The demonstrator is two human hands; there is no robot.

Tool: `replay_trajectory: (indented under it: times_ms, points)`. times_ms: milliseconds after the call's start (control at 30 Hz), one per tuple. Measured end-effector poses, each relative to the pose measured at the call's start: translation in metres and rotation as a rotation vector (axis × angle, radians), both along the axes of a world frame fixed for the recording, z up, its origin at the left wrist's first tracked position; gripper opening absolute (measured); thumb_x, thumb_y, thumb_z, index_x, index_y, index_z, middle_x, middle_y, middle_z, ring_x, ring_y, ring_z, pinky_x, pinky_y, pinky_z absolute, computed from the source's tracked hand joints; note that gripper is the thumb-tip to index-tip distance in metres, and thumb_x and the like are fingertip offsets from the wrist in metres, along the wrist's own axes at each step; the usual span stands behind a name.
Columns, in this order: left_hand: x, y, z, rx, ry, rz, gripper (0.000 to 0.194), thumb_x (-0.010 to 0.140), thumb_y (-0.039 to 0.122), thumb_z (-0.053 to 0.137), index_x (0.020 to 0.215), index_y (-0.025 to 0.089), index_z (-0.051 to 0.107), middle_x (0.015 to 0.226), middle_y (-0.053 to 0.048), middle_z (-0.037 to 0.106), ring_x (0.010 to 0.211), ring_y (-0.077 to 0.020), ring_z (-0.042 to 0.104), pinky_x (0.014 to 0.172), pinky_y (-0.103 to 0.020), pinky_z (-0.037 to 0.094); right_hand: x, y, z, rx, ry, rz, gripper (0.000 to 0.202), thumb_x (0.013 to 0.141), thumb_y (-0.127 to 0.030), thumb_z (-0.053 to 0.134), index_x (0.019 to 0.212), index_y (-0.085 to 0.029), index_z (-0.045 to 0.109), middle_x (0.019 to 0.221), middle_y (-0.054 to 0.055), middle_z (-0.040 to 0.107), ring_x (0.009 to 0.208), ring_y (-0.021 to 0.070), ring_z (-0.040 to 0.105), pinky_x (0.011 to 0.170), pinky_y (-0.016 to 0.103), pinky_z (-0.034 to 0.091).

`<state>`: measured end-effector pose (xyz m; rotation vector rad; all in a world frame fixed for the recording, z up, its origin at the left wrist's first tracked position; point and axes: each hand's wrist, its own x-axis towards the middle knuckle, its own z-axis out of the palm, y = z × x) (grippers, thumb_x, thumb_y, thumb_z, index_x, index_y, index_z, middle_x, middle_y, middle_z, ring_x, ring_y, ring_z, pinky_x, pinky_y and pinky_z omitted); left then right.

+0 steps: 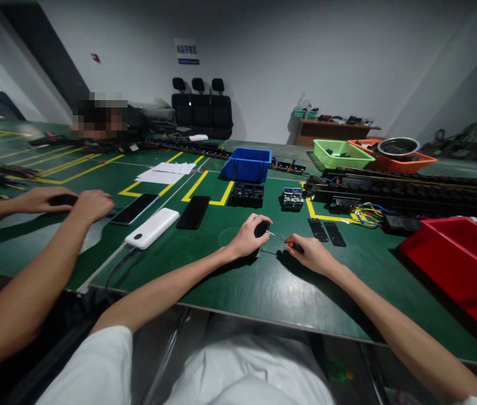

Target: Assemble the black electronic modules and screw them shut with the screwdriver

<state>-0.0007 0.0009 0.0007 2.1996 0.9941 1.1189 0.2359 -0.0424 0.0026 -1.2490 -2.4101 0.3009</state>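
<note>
My left hand (247, 237) is closed around a small black part (261, 228) just above the green table (205, 270). In my right hand (315, 254) is a screwdriver (296, 246) with an orange and black handle. Its thin metal shaft points left, and the tip meets or nearly meets the black part; the exact contact is too small to tell. Two flat black pieces (325, 232) lie beyond my right hand. Behind my hands stand a black block-shaped module (247, 194) and a smaller module with a silvery front (293, 198).
A red bin (458, 264) stands at right, near long black assemblies (390, 191) and coloured wires (367, 215). A blue bin (247, 163) is behind the modules. Phones and a white power bank (152, 228) lie left. A co-worker's hands (90, 206) are beside them, with something black.
</note>
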Motion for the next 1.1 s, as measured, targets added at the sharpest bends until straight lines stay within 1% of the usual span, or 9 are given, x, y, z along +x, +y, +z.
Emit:
replay_trajectory:
  times_ms: [133, 300, 667, 1100]
  points:
    - [-0.0004, -0.0003, 0.0000, -0.008, -0.005, -0.005, 0.027, 0.082, 0.018, 0.059, 0.109, 0.021, 0.059, 0.106, -0.004, 0.054, 0.103, -0.0180, 0.056, 0.095, -0.032, 0.045, -0.0001, 0.0001, 0.0001, 0.011, -0.005, -0.001, 0.017, 0.094, -0.034, 0.048, 0.098, -0.020, 0.058, 0.081, 0.006, 0.070, 0.068, 0.0181, 0.065, 0.060, 0.025, 0.041]
    - [-0.0010, -0.0008, 0.0001, -0.012, -0.020, -0.012, 0.027, 0.083, 0.019, 0.059, 0.110, 0.022, 0.059, 0.107, -0.004, 0.054, 0.102, -0.0175, 0.056, 0.095, -0.031, 0.045, -0.0005, -0.0009, 0.0009, 0.007, -0.008, -0.001, 0.018, 0.094, -0.034, 0.048, 0.099, -0.020, 0.058, 0.084, 0.007, 0.071, 0.072, 0.0192, 0.067, 0.062, 0.025, 0.042]
    - [-0.0008, -0.0025, 0.0032, -0.017, -0.004, -0.002, 0.027, 0.082, 0.019, 0.059, 0.109, 0.021, 0.060, 0.106, -0.004, 0.054, 0.101, -0.0180, 0.056, 0.094, -0.031, 0.045, -0.0012, -0.0013, 0.0012, -0.005, -0.012, 0.000, 0.019, 0.095, -0.034, 0.047, 0.100, -0.020, 0.058, 0.084, 0.007, 0.070, 0.071, 0.0191, 0.066, 0.062, 0.025, 0.040]
    - [-0.0007, 0.0019, -0.0026, 0.009, -0.021, -0.019, 0.027, 0.083, 0.018, 0.060, 0.109, 0.021, 0.059, 0.105, -0.003, 0.054, 0.101, -0.0174, 0.056, 0.093, -0.030, 0.045, -0.0005, 0.0003, -0.0001, -0.053, 0.045, -0.016, 0.024, 0.093, -0.038, 0.048, 0.100, -0.019, 0.062, 0.081, 0.006, 0.070, 0.066, 0.0162, 0.061, 0.062, 0.025, 0.039]
